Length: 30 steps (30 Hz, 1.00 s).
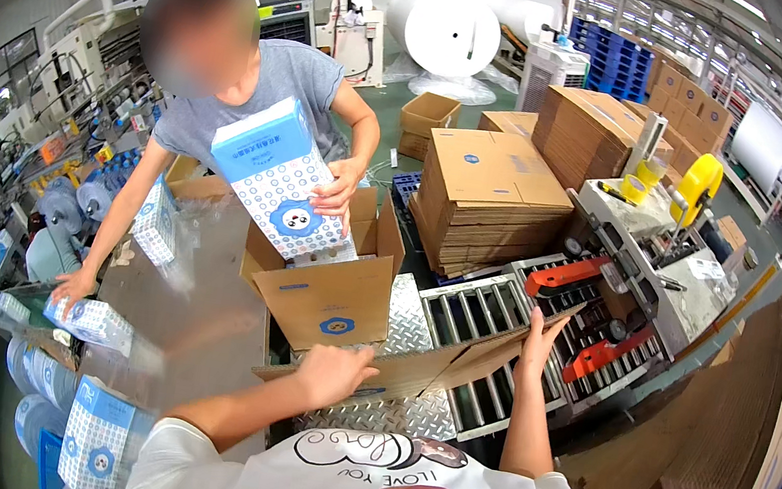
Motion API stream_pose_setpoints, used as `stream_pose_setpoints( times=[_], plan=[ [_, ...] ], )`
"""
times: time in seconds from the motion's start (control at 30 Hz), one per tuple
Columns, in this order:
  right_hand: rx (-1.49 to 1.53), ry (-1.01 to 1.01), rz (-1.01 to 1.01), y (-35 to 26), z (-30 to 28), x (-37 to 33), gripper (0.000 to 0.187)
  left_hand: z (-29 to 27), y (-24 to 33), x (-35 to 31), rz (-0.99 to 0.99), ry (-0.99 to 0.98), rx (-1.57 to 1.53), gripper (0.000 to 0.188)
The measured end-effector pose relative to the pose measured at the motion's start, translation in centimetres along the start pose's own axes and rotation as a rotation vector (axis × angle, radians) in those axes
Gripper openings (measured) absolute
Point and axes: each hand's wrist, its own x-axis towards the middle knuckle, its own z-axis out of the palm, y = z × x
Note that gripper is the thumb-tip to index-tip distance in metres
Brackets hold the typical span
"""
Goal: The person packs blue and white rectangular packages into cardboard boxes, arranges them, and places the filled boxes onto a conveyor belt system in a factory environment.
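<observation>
Our right hand [537,349] pinches the flat carton [433,367] above the rollers [466,315]; our left hand [336,376] curls against it, pinch unclear — a loose hold could knock the open box [320,310].

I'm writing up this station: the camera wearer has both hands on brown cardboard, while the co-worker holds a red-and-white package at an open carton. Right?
Only the colour is wrong: in the head view, the package is blue and white. The wearer's left hand and right hand are on brown cardboard, and the co-worker holds the package at an open carton.
</observation>
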Motion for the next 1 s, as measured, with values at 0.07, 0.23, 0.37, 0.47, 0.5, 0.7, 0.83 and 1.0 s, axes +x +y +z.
stream_pose_setpoints(
  times=[0.07, 0.23, 0.37, 0.47, 0.5, 0.7, 0.83, 1.0],
  plan=[
    [-0.029, -0.132, -0.018, 1.6, -1.6, 1.8, 0.101, -2.4, -0.1, 1.1, -0.063, -0.134, -0.128, 0.049],
    [-0.014, -0.351, 0.054, -1.8, -2.8, 1.7, 0.087, -2.3, -5.6, 3.6, -0.105, -0.313, -0.304, 0.049],
    [-0.497, -0.605, -0.37, -4.2, -2.4, 4.4, 0.085, -3.4, -7.2, 4.0, -0.257, -0.123, -0.02, 0.043],
    [-0.81, -1.277, -0.343, -7.8, 2.3, 3.1, 0.093, -3.7, -7.1, 4.9, -0.59, 0.046, -0.378, 0.042],
    [-0.71, -1.588, -0.482, -6.0, 4.1, 2.2, 0.095, -3.5, -6.4, 6.1, -0.712, 0.087, -0.566, 0.042],
    [-1.427, -2.304, -0.082, 0.1, 9.5, -3.5, 0.105, 13.1, -5.2, 5.2, -0.356, -0.34, -0.757, 0.048],
    [-0.914, -2.357, 0.189, -5.4, 7.9, -3.8, 0.101, 12.5, -12.4, 0.8, -0.34, 0.444, -1.034, 0.053],
    [-1.233, -1.621, -1.125, 0.6, 9.7, -2.1, 0.106, 13.5, -7.8, 0.3, -0.342, 0.323, -1.241, 0.095]
  ],
)
